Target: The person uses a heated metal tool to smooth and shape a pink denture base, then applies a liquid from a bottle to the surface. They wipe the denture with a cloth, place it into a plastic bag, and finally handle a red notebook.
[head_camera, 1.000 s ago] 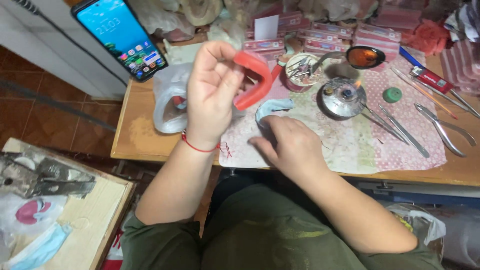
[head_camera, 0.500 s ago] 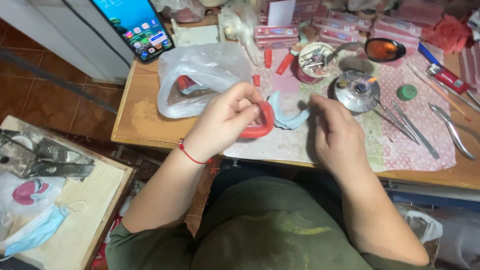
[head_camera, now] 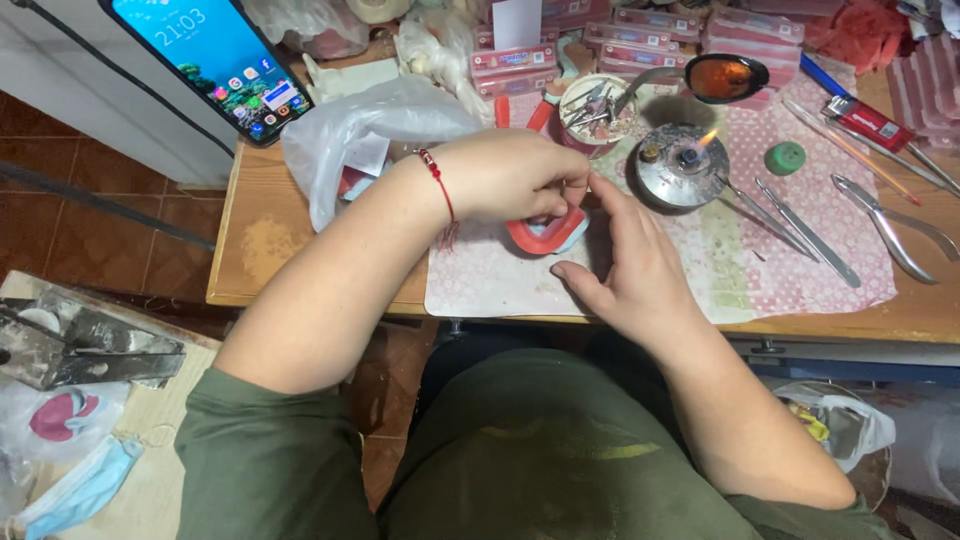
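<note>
You are shaping the red wax rim (head_camera: pixel 545 232) on the patterned cloth (head_camera: pixel 800 250), near the lit burner (head_camera: pixel 685 165). Your left hand (head_camera: pixel 510 175) pinches its far edge; your right hand (head_camera: pixel 640 270) presses one finger against its right side. Next calls for steady, even pressure.

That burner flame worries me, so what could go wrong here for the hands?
The lit burner sits just right of the right hand; a reach toward the tools could pass over the flame. The plastic bag lies against the left hand holding the red piece; pushed rightward, it might melt.
</note>
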